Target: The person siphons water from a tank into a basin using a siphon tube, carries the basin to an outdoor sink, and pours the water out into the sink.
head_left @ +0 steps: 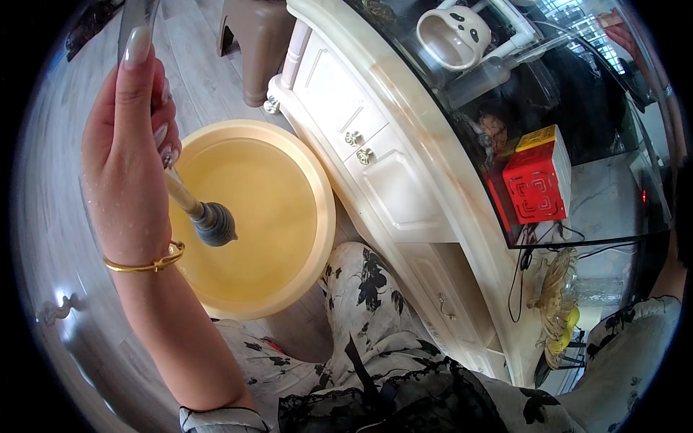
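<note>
My left hand (133,137), wearing a gold bangle, is closed around a tube (184,193) with its thumb pressed on a clear strip-like part at the top. The tube's grey ribbed end (216,224) hangs over a pale yellow basin (323,209) of yellowish liquid. At the far upper right, my right hand (626,40) shows small and distorted near the glass tank (462,123); what its fingers do is unclear. Inside the tank stand a white panda-faced pot (455,37) and clear tubing.
A white cabinet (404,173) with knobs stands right of the basin. On the glass lies a red and yellow box (538,180), with black cables (521,278) below it. A brown stool (256,50) stands behind the basin. A glass dish (556,307) sits at the lower right.
</note>
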Demonstrator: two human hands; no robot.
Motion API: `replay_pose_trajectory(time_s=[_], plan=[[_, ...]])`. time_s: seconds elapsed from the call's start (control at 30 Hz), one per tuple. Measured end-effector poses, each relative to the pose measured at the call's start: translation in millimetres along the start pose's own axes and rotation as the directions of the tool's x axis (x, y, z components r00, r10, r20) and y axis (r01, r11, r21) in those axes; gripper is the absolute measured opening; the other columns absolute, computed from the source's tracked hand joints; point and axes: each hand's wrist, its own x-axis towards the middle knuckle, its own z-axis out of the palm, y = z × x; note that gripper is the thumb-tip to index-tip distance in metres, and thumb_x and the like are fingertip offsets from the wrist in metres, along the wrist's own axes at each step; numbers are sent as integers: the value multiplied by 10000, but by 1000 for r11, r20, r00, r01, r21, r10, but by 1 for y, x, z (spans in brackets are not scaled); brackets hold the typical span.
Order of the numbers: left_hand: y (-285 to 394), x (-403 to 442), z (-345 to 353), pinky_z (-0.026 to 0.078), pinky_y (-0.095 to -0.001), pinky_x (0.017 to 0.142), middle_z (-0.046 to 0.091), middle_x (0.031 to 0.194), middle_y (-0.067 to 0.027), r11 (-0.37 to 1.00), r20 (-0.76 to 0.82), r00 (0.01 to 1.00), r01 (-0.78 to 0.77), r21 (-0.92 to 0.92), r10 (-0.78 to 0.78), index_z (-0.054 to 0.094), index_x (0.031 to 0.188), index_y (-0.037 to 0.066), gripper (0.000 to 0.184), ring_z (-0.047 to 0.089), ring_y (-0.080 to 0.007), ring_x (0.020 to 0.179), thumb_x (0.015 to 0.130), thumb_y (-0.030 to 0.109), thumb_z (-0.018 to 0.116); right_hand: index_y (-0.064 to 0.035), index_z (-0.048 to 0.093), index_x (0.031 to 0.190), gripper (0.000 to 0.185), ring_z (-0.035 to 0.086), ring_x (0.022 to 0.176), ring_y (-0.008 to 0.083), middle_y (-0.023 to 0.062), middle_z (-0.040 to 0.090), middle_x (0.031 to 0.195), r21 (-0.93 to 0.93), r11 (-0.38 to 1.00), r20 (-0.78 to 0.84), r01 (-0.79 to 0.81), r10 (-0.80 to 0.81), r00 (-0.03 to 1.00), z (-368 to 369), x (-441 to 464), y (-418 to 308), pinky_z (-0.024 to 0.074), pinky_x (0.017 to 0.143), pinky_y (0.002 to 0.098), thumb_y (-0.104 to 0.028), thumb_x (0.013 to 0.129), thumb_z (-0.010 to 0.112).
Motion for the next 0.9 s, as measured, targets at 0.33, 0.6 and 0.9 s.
replay_pose_trajectory(time_s=[0.33, 0.6, 0.9], plan=[[0, -1, 1, 226, -157, 419, 343, 554, 53, 1000, -8, 1000, 13, -11, -13, 511, 800, 63, 268, 272, -10, 466, 873, 298, 405, 18, 544, 917, 452, 541, 712, 203, 116, 593, 801, 368, 903, 104, -220, 195, 975, 8, 2, 10, 444, 659, 300, -354, 882, 291], [0, -1, 2, 231, -161, 420, 339, 550, 52, 1000, -6, 1000, -8, 25, 8, 498, 786, 68, 275, 271, -12, 464, 875, 308, 398, 71, 535, 892, 538, 526, 720, 213, 131, 577, 802, 849, 221, 333, -479, 480, 812, 5, 3, -6, 440, 647, 296, -421, 864, 318], [1, 0, 1, 226, -159, 420, 338, 548, 51, 1000, 1, 1000, -5, 22, 5, 494, 783, 68, 277, 267, -14, 463, 877, 307, 392, 71, 527, 885, 517, 523, 723, 220, 134, 565, 804, 636, 639, 210, -434, 398, 893, 1, 7, 1, 446, 639, 313, -411, 858, 343]])
